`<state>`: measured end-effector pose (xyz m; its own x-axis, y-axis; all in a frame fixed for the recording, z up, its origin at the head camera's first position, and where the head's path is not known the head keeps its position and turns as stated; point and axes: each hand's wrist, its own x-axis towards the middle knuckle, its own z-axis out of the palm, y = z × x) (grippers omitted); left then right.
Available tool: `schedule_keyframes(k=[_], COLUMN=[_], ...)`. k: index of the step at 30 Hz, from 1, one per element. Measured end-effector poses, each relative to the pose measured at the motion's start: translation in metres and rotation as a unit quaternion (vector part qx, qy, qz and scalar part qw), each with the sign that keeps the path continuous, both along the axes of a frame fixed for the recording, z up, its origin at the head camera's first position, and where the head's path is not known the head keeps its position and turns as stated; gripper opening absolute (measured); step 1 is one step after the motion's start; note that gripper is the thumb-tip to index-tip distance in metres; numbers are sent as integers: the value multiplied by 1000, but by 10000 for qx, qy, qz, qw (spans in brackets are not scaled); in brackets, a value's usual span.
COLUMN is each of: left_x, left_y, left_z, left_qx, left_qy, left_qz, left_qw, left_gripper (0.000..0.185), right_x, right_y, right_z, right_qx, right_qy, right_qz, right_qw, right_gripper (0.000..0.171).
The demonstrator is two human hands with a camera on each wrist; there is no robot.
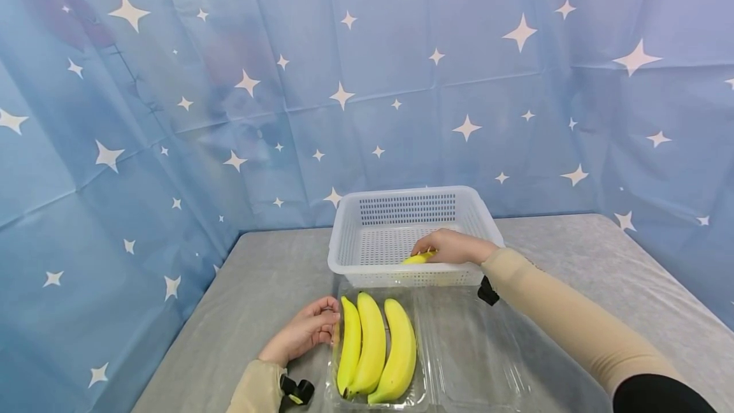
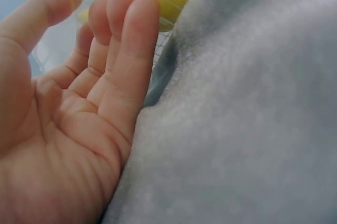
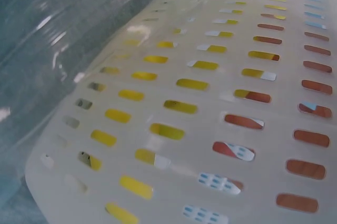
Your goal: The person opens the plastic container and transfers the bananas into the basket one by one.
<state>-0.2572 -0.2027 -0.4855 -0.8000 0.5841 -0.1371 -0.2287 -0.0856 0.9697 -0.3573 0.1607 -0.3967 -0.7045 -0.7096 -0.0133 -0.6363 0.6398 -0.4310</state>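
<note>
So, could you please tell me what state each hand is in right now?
Left hand: open, at the left edge of the clear plastic container.
Right hand: closed, holding a banana inside the white basket.

The white basket [image 1: 358, 269] partly hides 1 banana [image 1: 420, 259], and the head view's bottom edge crops the left sleeve [image 1: 258, 387].

No text, label, brand, number or sign is readable in any view.

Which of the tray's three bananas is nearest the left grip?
The left banana: it lies beside the left grip, while the middle banana and right banana lie farther away.
</note>
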Motion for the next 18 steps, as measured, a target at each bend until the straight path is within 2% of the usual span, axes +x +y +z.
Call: schedule_keyframes(k=[11, 18], left_x=[1, 0], left_y=[0, 0], left_z=[1, 0], left_qx=[22, 44], left_qy=[41, 23], left_qz=[-15, -16], left_qw=[10000, 10000], left_gripper=[11, 10], right_x=[-2, -2], right_y=[1, 2], right_z=[-1, -2], right_qx=[-25, -50], right_qy=[-100, -392], right_qz=[31, 81], right_qw=[9999, 9992], right_gripper=[27, 30])
